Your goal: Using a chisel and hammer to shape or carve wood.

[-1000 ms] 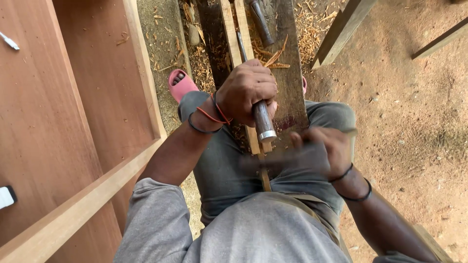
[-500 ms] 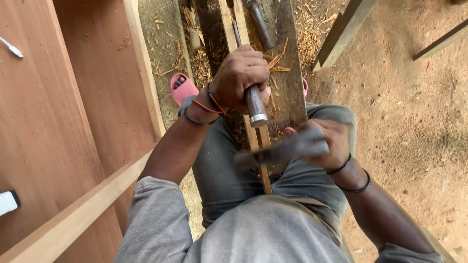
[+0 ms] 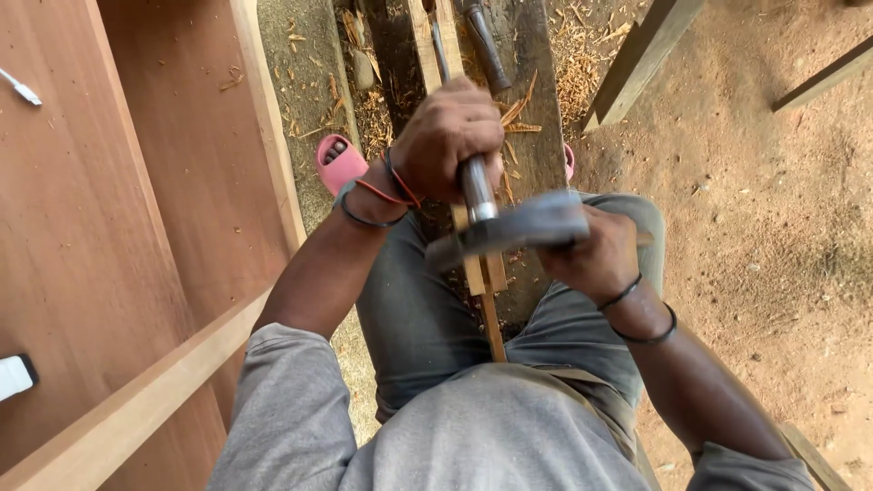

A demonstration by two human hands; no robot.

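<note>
Chisel is standing on the wood strip across our bench; we're gripping it in our left hand and swinging the hammer with our right hand. A glancing blow could be smashing knuckles or splitting that strip.

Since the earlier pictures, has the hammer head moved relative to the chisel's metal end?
Yes. The hammer head has come up against the metal end of the chisel; before, it sat lower, nearer the person's lap.

Both hands clenched, forearms converging over the lap.
The left hand fists in a closed grip ahead; the right hand curls shut just behind, wrist bent.
</note>
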